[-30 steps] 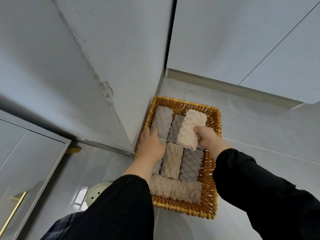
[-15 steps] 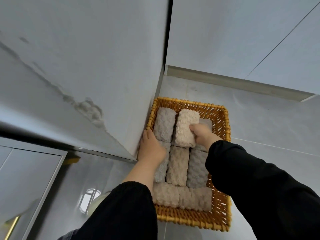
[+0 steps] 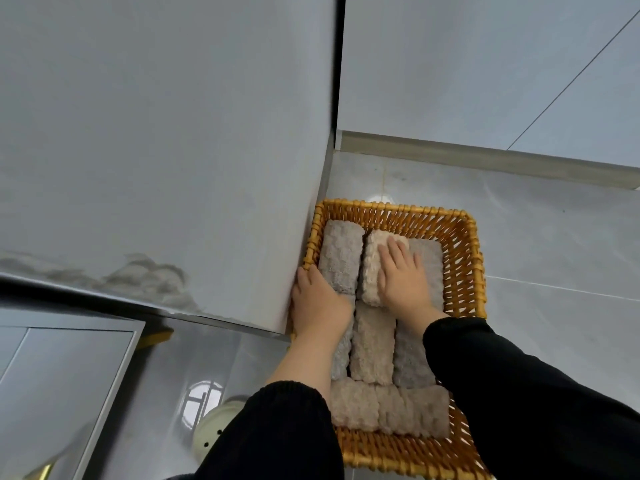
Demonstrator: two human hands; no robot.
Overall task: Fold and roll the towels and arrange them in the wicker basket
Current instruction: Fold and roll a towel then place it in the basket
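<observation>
- One beige roll point(image 3: 371, 271) is the live item: it lies in the far middle slot of the wicker basket point(image 3: 464, 258), sitting a bit higher than its neighbours.
- Right hand point(image 3: 403, 277) lies flat on it with straight fingers, palm down, gripping nothing. Judged a press to seat the roll level.
- Left hand point(image 3: 320, 303) rests at the basket's left edge, over the rim and the left-column towels. The fingers look fairly straight and nothing is grasped. It probably steadies the basket against the push.
- Grey roll point(image 3: 341, 258) touches the beige roll's left side, and a grey towel point(image 3: 431, 261) lies low on its right.
- Nearer me: middle beige roll point(image 3: 372, 344), lower grey roll point(image 3: 410, 362), then a crosswise beige row point(image 3: 388, 407) along the near wall.
- Packing is tight, side against side, with colours alternating. The basket looks nearly full, so the task seems close to done.
- Black sleeves point(image 3: 519, 393) hide part of the near rim.
- The basket sits on a glossy grey tiled floor point(image 3: 554, 254), pushed against a pale grey panel point(image 3: 173, 150) on its left.
- Grey skirting point(image 3: 485, 157) and a wall lie beyond. A round whitish object point(image 3: 214, 427) lies on the floor near left, and I cannot tell what it is.
</observation>
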